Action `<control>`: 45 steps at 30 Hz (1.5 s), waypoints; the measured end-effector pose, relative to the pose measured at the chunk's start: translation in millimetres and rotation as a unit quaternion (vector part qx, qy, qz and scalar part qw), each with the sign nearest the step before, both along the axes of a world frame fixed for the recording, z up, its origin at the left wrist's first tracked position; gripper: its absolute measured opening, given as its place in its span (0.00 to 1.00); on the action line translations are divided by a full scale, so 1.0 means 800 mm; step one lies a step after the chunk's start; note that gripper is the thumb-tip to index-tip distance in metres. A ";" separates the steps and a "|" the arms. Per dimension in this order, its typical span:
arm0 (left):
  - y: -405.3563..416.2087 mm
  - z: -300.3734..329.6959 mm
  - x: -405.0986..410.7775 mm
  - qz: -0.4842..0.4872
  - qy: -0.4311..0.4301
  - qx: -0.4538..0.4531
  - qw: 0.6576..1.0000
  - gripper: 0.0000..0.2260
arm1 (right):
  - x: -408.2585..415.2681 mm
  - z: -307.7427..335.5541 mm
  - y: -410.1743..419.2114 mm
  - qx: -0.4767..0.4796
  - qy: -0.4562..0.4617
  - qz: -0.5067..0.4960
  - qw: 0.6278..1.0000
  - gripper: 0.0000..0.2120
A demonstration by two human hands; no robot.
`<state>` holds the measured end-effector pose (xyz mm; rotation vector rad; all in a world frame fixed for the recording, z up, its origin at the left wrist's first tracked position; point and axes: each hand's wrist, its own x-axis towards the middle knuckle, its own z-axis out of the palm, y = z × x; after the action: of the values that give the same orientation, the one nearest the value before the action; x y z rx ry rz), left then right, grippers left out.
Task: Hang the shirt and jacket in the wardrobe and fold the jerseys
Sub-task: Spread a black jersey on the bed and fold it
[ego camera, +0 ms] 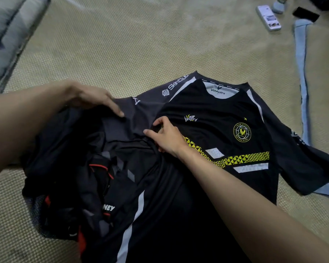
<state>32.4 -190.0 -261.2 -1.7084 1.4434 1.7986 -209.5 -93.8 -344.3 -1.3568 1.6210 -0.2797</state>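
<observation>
1. woven mat (133,44) covers the floor; black jersey (226,114) lies front-up on it.
2. left hand (91,95) presses flat fingers on its folded sleeve.
3. right hand (167,137) pinches chest fabric.
4. second jersey (95,196) lies crumpled beside.

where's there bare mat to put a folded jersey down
The widest bare stretch of woven mat lies beyond the black and yellow jersey, between the grey cushion at far left and the phone. Near left is crowded: the left hand and right hand work beside a bunched dark pile.
</observation>
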 end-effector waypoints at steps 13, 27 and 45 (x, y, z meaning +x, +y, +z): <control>0.086 -0.024 0.000 0.045 -0.171 -0.485 0.856 0.22 | -0.037 0.009 0.080 0.001 -0.029 -0.097 0.995 0.11; 0.423 -0.053 -0.069 -0.071 -0.111 -0.213 0.968 0.08 | -0.251 0.074 0.397 0.194 0.203 -0.183 0.942 0.18; 0.523 -0.035 -0.098 -0.412 -0.211 -0.347 0.816 0.21 | -0.238 0.063 0.550 0.074 0.346 0.089 0.931 0.21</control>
<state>-45.9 228.8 -289.2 -1.2256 2.2572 0.4135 -399.7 346.3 -293.7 -1.5664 2.0082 0.4808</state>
